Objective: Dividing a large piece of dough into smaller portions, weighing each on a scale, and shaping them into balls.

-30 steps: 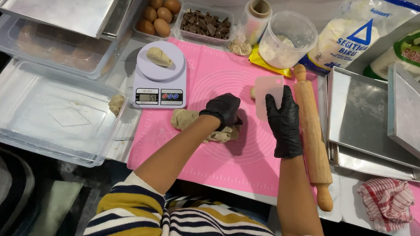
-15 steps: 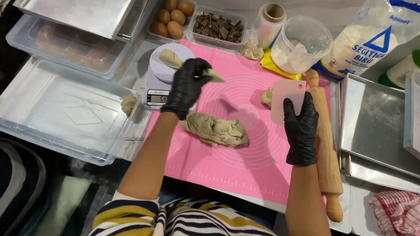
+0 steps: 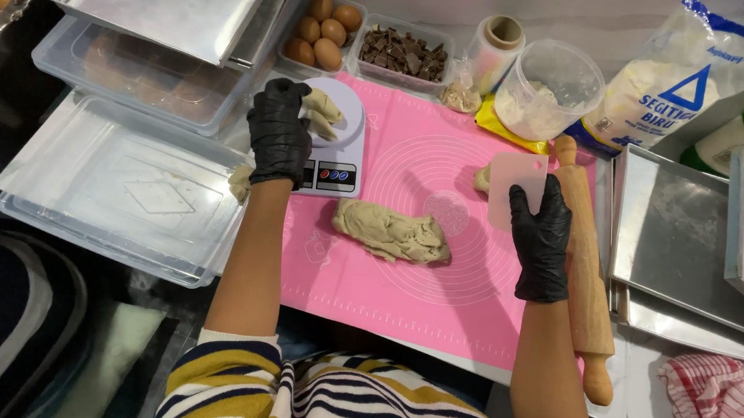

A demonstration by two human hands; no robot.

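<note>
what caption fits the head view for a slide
Gloved left hand sets dough piece on scale; right hand holds scraper.

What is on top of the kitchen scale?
A dough piece lies on the scale, with the left hand on it. The hand covers the scale's left side.

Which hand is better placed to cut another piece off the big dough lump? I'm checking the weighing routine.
Right, probably: the right hand already holds the scraper beside the dough lump, while the left hand is busy with dough on the scale.
</note>
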